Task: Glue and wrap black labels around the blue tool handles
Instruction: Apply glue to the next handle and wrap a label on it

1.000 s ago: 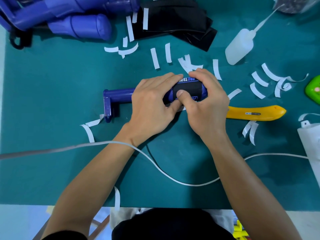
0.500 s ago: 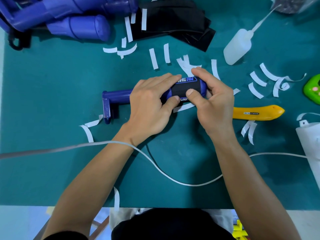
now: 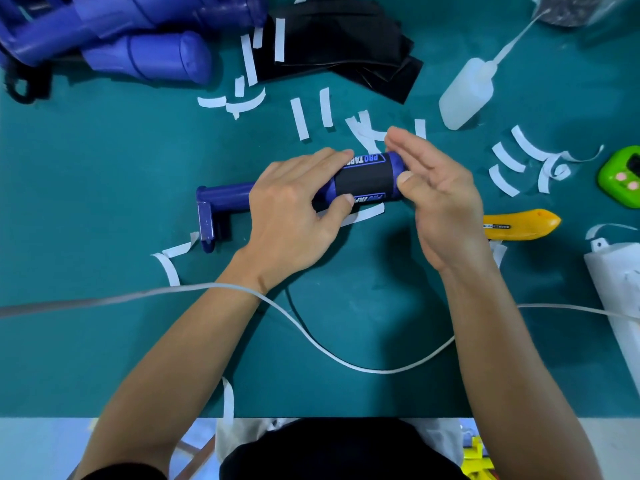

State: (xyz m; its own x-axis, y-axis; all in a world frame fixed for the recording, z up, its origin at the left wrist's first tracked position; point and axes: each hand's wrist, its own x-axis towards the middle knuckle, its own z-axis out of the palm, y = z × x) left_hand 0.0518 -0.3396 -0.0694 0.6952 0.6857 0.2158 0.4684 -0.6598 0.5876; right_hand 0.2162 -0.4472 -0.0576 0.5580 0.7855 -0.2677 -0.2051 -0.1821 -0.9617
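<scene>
A blue tool handle lies across the middle of the green mat, its bracket end at the left. A black label with white lettering is wrapped round its thick right end. My left hand grips the handle at its middle, fingers over the top and thumb on the label's near edge. My right hand is at the handle's right end with fingers straight, its thumb tip touching the end of the handle. A pile of black labels lies at the back. A white glue bottle lies at the back right.
More blue handles are heaped at the back left. White backing strips litter the mat. A yellow knife lies right of my right hand, a green object at the right edge. A white cable curves across the front.
My right hand has let go of the labelled end and opened, its fingers now straight beside the handle's tip. The left hand keeps its grip on the handle.
</scene>
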